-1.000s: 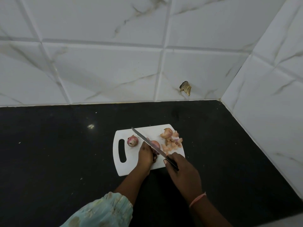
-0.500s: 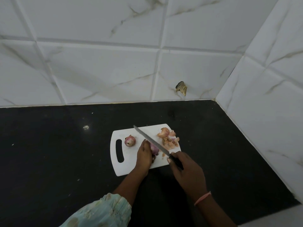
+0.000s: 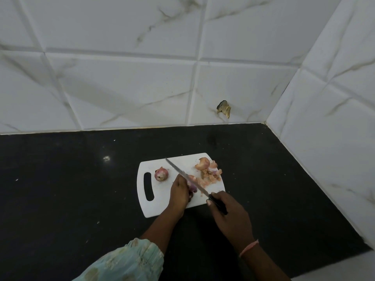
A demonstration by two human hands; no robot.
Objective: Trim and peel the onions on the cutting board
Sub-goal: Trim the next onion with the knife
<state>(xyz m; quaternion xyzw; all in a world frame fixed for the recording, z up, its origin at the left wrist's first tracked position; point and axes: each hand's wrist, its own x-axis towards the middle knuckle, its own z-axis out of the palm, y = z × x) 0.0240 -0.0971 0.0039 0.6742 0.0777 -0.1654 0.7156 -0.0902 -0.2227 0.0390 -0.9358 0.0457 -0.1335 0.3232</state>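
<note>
A white cutting board (image 3: 154,207) lies on the black counter. A whole small red onion (image 3: 161,174) sits near the board's handle slot. My left hand (image 3: 179,192) grips a second onion (image 3: 191,184) in the board's middle, and the hand hides most of it. My right hand (image 3: 227,211) holds a knife (image 3: 185,176) by its black handle. The blade lies diagonally across the held onion, tip pointing up and left. A pile of peels and trimmed pieces (image 3: 209,173) sits on the board's right side.
The black counter (image 3: 60,189) stretches left and right of the board, with small crumbs on it. White marble-look tiled walls (image 3: 121,88) meet in a corner at the right. A chipped hole (image 3: 224,109) marks the back wall.
The blade has slid lower on the held onion and my right hand has drawn back toward me. My left hand covers more of the onion. The head view shifted slightly.
</note>
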